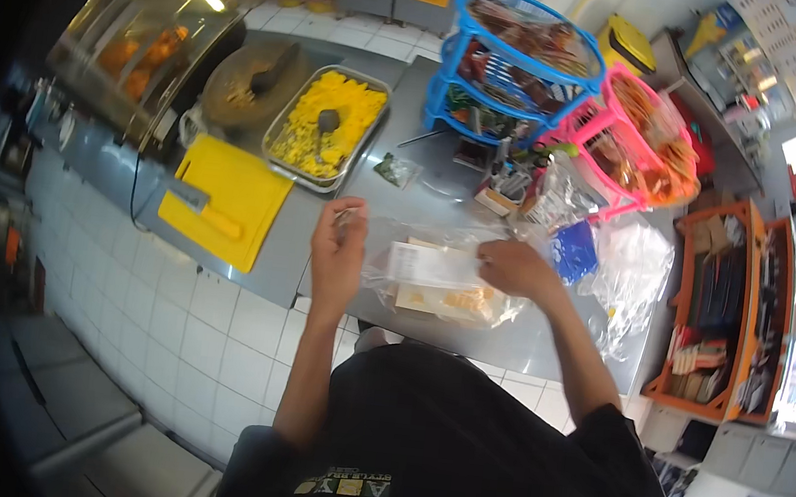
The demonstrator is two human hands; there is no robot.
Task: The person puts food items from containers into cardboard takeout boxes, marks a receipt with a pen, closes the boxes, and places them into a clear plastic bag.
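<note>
A clear plastic bag (379, 294) lies on the steel table in front of me, with a pale food box (429, 299) inside. Across its top is a white paper slip (425, 264) that bears print. My right hand (516, 267) has its fingers closed at the bag's right side, by the slip's end, pinching the plastic. Just left of the bag, my left hand (338, 249) is raised with fingers curled in. Something small and pale may be between its fingertips, but it is too blurred to tell.
Left are a yellow cutting board (230, 180) with a cleaver (189, 195), a steel tray of yellow food (336, 107) and a large bowl (228, 103). Behind stand a blue tiered rack (486, 98) and a pink rack (592, 134). Crumpled plastic bags (632, 266) lie right.
</note>
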